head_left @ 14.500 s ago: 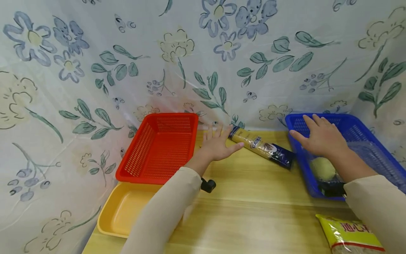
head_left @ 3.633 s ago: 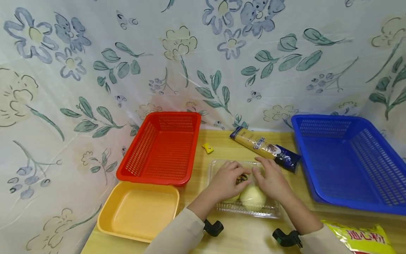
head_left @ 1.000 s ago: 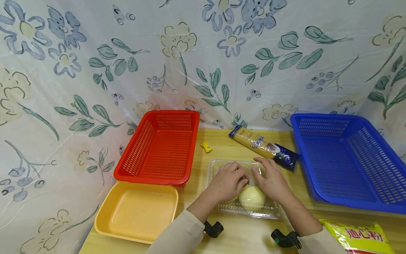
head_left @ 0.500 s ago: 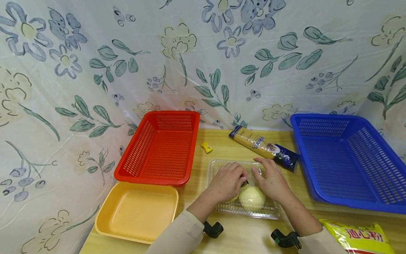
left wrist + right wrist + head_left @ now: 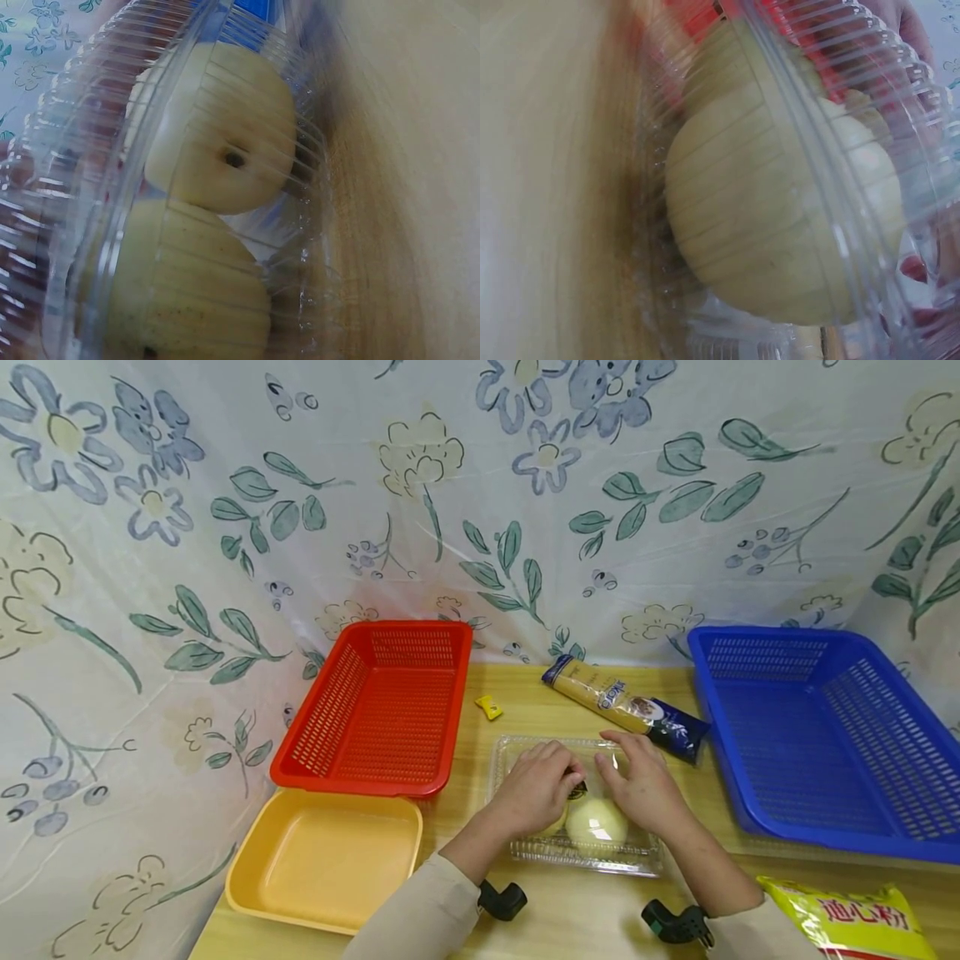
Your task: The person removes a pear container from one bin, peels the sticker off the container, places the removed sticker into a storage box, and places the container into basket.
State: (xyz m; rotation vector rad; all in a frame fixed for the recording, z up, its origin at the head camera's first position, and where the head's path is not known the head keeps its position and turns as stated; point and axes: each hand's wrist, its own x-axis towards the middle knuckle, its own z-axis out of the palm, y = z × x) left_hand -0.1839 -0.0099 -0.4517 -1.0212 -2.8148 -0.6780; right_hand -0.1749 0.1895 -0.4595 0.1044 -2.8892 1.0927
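Note:
A clear plastic clamshell box (image 5: 585, 860) lies on the table in the middle of the head view, holding round pale yellow fruits (image 5: 597, 825). Through its ribbed wall the left wrist view shows one fruit (image 5: 225, 127) with a dark dimple and a speckled one (image 5: 187, 292). My left hand (image 5: 531, 785) is over the lid, thumb and fingers bent together at a small black and gold label (image 5: 577, 791). My right hand (image 5: 643, 785) rests on the lid's right part, fingers loosely bent. The right wrist view shows a large fruit (image 5: 757, 202) behind the plastic.
A red basket (image 5: 442, 752) and a yellow tray (image 5: 255, 902) stand at the left. A blue basket (image 5: 723, 777) stands at the right. Behind the box lie a yellow wrapped candy (image 5: 489, 707) and a long pasta packet (image 5: 615, 697). A yellow bag (image 5: 855, 918) lies front right.
The box, earlier in the blue basket, now lies mid-table under both hands. Over the last second my left fingers shift slightly at the label; the right hand stays put.

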